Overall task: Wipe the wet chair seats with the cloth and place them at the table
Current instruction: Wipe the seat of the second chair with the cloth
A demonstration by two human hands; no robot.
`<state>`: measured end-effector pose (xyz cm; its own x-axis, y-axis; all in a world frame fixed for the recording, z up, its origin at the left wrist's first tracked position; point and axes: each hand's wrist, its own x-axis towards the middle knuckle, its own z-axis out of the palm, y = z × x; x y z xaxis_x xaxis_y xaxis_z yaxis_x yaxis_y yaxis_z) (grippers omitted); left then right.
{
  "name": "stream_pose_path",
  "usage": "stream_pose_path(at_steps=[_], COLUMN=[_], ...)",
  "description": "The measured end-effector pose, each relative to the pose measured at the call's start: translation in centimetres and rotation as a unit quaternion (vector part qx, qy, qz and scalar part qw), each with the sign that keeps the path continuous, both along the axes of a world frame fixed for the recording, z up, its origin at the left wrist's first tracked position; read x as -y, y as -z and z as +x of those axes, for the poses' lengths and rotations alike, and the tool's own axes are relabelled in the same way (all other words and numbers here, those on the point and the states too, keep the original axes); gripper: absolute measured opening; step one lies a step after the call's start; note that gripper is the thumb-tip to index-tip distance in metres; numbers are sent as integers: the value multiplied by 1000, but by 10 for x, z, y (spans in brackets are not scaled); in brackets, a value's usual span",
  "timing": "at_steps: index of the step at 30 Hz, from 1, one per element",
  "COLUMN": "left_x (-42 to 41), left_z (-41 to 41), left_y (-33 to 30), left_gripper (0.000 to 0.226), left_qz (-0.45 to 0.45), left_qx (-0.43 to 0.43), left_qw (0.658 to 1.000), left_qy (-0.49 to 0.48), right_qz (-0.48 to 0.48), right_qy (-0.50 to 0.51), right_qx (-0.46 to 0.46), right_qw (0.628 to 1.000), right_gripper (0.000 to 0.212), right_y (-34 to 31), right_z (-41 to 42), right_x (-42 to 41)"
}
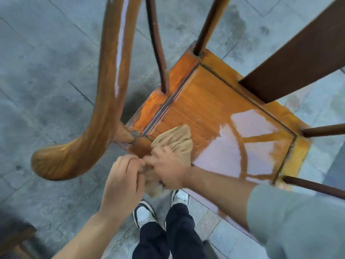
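1. The right hand [165,168], at lower centre of the frame, grips the tan cloth [174,140] and presses its bunched end onto the near-left corner of the chair seat [211,116].
2. The left hand [122,181], just left of it, pinches the cloth's trailing end with curled fingers (likely gathering it into a firmer wad).
3. Judging from the shine, water still pools on the seat's centre-right part, so the wipe should run from this corner toward that sheen in overlapping strokes.
4. Keep the cloth flat under the palm; a tight ball only smears.
5. Work the groove beside the seat's left frame rail [168,86], where water may sit.
6. The curved armrest [104,101] at upper left also gleams.
7. The paved floor [46,71] looks damp; mind footing.
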<state>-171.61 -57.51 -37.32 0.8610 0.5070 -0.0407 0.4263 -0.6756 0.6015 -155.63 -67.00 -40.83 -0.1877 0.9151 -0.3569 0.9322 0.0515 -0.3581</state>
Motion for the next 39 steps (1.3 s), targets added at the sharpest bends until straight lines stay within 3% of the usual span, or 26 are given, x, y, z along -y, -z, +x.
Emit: stream_pose_path(at_steps=[2,5,8,10,11,12,14,15,16,20,22,23,24,26,28,30,31,32,34,36,38,39], left_x=[6,11,14,16,18,20,20,21,20,18,18,17,15,17,21,24,25,24,20,13,9,9], left_z=[11,38,65,82,89,100,117,131,142,187,200,205,209,217,220,220,219,215,205,193,185,181], left_y=[0,8,21,29,34,37,41,41,41,32,29,29,28,32,37,42,45,47,49,52,54,53], left_gripper=[22,27,38,44,46,48,50,49,48,43,44,45,45,46,48,50,51,51,53,56,57,57], left_qz=[5,-1,6,37,51,67,86,90,91,97,105,114,126,148,168,178,181,176,172,185,181,172], left_qx=[-2,9,-10,-39,-59,-86,-129,-140,-144,-152,-166,-169,-168,-164,-160,-151,-142,-136,-140,-140,-143,-152], left_qw=[999,999,1000,998,994,988,977,973,971,967,960,954,946,922,899,873,861,851,845,835,838,849], left_qy=[45,31,-1,46,78,109,143,158,169,183,200,221,247,317,372,428,454,475,486,498,495,476], right_qz=[13,6,33,14,16,29,23,7,-5,-71,-79,-60,-34,19,19,32,49,57,35,0,-20,-24], right_qy=[-205,-273,-117,104,247,399,649,716,737,703,690,664,586,439,362,380,441,532,725,878,981,997], right_qx=[26,48,49,68,60,46,48,56,59,-73,-122,-102,-107,-84,-43,-12,-7,-2,22,58,43,18], right_qw=[978,961,991,992,967,915,759,695,673,704,709,738,803,894,931,924,896,845,688,476,187,71], right_gripper=[43,42,37,51,59,63,64,64,64,71,60,52,47,41,36,37,39,45,59,65,68,69], right_y=[-3,-6,-11,-9,-6,-3,5,7,7,-13,-24,-20,-10,5,6,16,19,18,13,10,9,10], right_z=[27,71,140,179,184,177,125,87,48,-61,-77,-82,-82,-75,-70,-76,-80,-88,-97,-96,-67,-48], right_x=[-3,-25,-18,21,48,73,104,110,108,58,30,19,11,26,66,120,149,175,211,210,189,177])
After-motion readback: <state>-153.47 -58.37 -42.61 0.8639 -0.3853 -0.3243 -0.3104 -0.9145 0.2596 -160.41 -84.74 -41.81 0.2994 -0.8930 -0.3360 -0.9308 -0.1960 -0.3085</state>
